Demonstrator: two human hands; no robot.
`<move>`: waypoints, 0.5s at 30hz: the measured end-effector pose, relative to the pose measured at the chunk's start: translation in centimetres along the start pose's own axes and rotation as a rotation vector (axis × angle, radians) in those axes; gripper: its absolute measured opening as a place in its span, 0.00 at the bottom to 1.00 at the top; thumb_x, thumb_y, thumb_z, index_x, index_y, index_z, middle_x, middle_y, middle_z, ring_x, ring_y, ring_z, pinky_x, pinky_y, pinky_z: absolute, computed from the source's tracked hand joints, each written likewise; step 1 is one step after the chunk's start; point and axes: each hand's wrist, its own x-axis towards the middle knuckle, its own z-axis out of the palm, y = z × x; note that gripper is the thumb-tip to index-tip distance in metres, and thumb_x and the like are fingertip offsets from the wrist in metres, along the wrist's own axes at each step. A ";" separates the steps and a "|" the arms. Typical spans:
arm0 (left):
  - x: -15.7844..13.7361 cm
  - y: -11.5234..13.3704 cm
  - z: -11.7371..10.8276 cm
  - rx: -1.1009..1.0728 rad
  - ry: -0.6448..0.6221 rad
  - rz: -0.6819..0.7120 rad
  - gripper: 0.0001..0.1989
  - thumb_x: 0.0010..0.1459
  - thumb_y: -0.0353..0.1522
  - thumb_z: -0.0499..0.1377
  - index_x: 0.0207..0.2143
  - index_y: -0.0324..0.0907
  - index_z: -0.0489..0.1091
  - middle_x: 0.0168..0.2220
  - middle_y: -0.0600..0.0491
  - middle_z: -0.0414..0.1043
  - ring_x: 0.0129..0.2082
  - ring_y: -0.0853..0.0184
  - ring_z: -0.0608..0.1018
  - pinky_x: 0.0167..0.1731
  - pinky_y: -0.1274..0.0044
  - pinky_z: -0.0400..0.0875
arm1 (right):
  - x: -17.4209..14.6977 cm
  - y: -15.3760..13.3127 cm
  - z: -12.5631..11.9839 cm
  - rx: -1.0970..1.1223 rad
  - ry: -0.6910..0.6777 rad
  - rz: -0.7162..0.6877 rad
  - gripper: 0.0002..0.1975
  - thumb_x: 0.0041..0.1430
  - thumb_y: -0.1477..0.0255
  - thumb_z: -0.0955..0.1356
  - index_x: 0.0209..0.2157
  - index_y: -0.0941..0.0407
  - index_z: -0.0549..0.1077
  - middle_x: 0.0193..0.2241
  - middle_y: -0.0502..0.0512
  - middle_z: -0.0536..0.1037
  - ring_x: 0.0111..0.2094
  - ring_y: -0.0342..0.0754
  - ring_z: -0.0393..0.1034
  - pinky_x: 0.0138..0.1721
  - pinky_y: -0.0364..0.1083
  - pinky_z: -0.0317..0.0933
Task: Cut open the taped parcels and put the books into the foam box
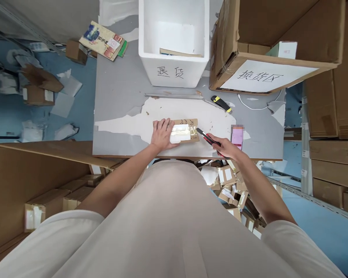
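A small cardboard box [194, 135] with a white label and shiny tape lies near the table's front edge. My left hand [163, 135] presses on its left end, fingers together and wrapped over the top. In my right hand [222, 146] is a red and black utility knife [206, 137], its fingers closed around the handle. The blade's tip meets the taped right end of the box; whether it has cut in I cannot tell. Beyond the box lies a second utility knife [221, 104], black and yellow. A phone-like pink object [237, 138] rests right of my right hand.
A white foam bin [174, 71] and a large labelled carton [263, 77] stand at the table's back. Books [103, 40] lie at the back left. Several parcels [226, 175] are piled below the front edge. An open carton [40, 162] stands at left.
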 end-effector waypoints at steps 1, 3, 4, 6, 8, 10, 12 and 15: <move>0.0 0.0 0.0 -0.003 -0.001 -0.001 0.53 0.41 0.51 0.63 0.65 0.37 0.50 0.65 0.37 0.50 0.63 0.41 0.53 0.62 0.55 0.34 | -0.2 0.2 0.2 0.020 0.002 0.006 0.33 0.55 0.74 0.68 0.62 0.47 0.62 0.22 0.45 0.71 0.13 0.37 0.61 0.12 0.38 0.58; 0.0 -0.1 0.1 -0.016 0.009 -0.002 0.54 0.40 0.51 0.64 0.65 0.37 0.50 0.65 0.37 0.50 0.63 0.41 0.53 0.62 0.55 0.33 | -0.5 0.5 0.5 0.043 0.008 0.003 0.33 0.55 0.74 0.68 0.63 0.46 0.61 0.23 0.45 0.72 0.14 0.36 0.61 0.13 0.38 0.59; 0.0 -0.1 0.2 -0.029 0.017 0.000 0.54 0.40 0.51 0.64 0.64 0.37 0.50 0.65 0.37 0.50 0.63 0.41 0.53 0.62 0.56 0.33 | -0.6 0.6 0.5 0.048 0.011 -0.004 0.34 0.55 0.73 0.68 0.63 0.46 0.60 0.23 0.45 0.72 0.14 0.36 0.61 0.14 0.38 0.59; 0.0 -0.2 0.3 -0.060 0.029 0.008 0.54 0.39 0.51 0.65 0.64 0.36 0.51 0.65 0.36 0.50 0.63 0.41 0.53 0.63 0.56 0.33 | -0.7 0.8 0.5 0.045 -0.006 -0.017 0.33 0.55 0.73 0.68 0.63 0.47 0.61 0.23 0.45 0.72 0.14 0.36 0.61 0.15 0.39 0.59; 0.0 -0.2 0.4 -0.072 0.031 0.008 0.54 0.39 0.51 0.65 0.64 0.37 0.51 0.65 0.37 0.50 0.63 0.40 0.52 0.63 0.56 0.33 | -0.6 0.9 0.4 0.044 -0.041 -0.013 0.33 0.55 0.73 0.68 0.62 0.48 0.62 0.23 0.45 0.72 0.14 0.37 0.61 0.14 0.39 0.59; 0.0 -0.2 0.4 -0.053 0.025 0.005 0.54 0.40 0.52 0.64 0.64 0.37 0.50 0.65 0.37 0.50 0.63 0.41 0.52 0.63 0.55 0.33 | -0.5 1.2 0.4 0.046 -0.051 -0.006 0.33 0.55 0.72 0.68 0.63 0.47 0.60 0.23 0.45 0.71 0.14 0.37 0.61 0.14 0.40 0.60; 0.0 -0.2 0.5 -0.028 0.026 0.004 0.54 0.40 0.52 0.64 0.65 0.37 0.50 0.65 0.37 0.50 0.63 0.42 0.53 0.63 0.56 0.33 | -0.8 1.6 0.6 0.051 -0.058 -0.001 0.34 0.56 0.71 0.68 0.64 0.47 0.58 0.23 0.44 0.70 0.14 0.37 0.61 0.16 0.40 0.60; -0.1 -0.2 0.6 -0.022 0.031 0.008 0.55 0.40 0.53 0.64 0.65 0.37 0.50 0.65 0.37 0.50 0.64 0.42 0.53 0.63 0.56 0.33 | -1.9 2.3 1.0 0.044 -0.068 0.013 0.34 0.56 0.69 0.68 0.64 0.48 0.59 0.21 0.44 0.70 0.14 0.38 0.61 0.16 0.40 0.60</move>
